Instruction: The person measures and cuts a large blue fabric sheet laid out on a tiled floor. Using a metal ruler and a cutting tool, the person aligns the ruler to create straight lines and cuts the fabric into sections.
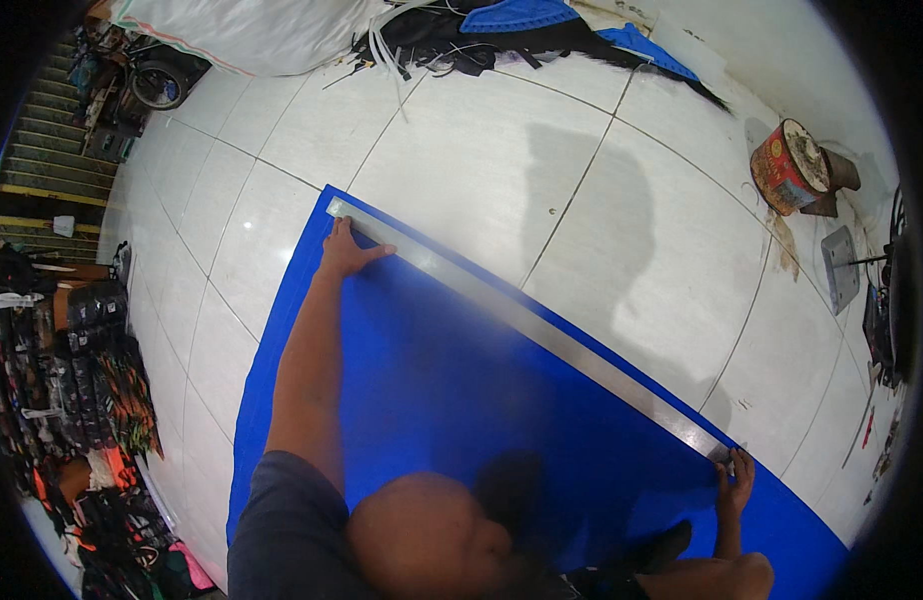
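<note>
A long pale metal straightedge (527, 318) lies diagonally on a large blue sheet (412, 400), just inside its far edge and parallel to it. My left hand (352, 252) holds the far-left end, fingertips on the strip and thumb stretched along its near side. At the near-right end, my right hand (738, 485) has its fingers bent over the strip, with the thumb close beside them. Both hands hold the strip against the sheet. Part of the sheet's lower area is hidden by my left arm and bent bare leg.
White floor tiles (452, 160) surround the sheet. A big white sack (252, 35) and dark scraps (432, 40) with blue pieces (522, 14) lie at the back. A red tin (777, 175) stands by the right wall. Stacked dark bundles (82, 330) line the left side.
</note>
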`<state>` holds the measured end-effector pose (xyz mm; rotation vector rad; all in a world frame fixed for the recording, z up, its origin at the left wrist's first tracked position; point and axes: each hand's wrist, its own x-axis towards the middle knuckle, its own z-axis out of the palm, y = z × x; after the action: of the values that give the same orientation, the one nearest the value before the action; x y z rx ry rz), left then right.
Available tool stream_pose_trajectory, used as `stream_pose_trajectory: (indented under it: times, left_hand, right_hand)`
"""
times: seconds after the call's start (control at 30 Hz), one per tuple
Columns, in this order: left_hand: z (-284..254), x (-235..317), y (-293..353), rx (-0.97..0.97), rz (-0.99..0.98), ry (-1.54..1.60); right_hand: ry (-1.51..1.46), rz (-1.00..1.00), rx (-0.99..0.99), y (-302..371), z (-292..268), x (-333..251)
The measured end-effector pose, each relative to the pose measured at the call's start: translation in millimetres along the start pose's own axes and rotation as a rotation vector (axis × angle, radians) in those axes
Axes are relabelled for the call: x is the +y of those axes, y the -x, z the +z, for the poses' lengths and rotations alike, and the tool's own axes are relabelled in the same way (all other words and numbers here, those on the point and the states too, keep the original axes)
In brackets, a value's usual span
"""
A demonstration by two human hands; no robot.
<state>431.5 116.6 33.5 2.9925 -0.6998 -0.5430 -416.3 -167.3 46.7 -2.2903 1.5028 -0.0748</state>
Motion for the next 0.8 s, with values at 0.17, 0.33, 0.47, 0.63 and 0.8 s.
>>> stream_pose_trajectory:
  times: [0.17, 0.33, 0.47, 0.63, 0.8]
  left_hand:
    - [-6.1, -5.1, 0.5, 0.029, -0.021, -0.013]
    - [7.5, 2.9, -22.3, -0.012, 0.084, 0.141]
    - [38.8, -27.7, -45.1, -0.049, 0.229, 0.203]
    - [-0.7, -74.0, -45.0, -0.052, 0.297, 0.169]
    - [63.7, -32.6, -31.6, -0.019, 0.230, 0.089]
  right_hand:
    - [-0.060, 0.024, -0.001, 0.6, 2.6, -17.0]
    - [-0.036, -0.021, 0.066, 9.3, -0.1, 8.6]
    - [0.030, 0.055, -0.020, 4.7, -7.5, -5.5]
    - [0.059, 0.073, -0.052, -15.8, -2.9, -50.2]
    - [0.340, -0.209, 0.001, 24.1, -18.6, 75.9]
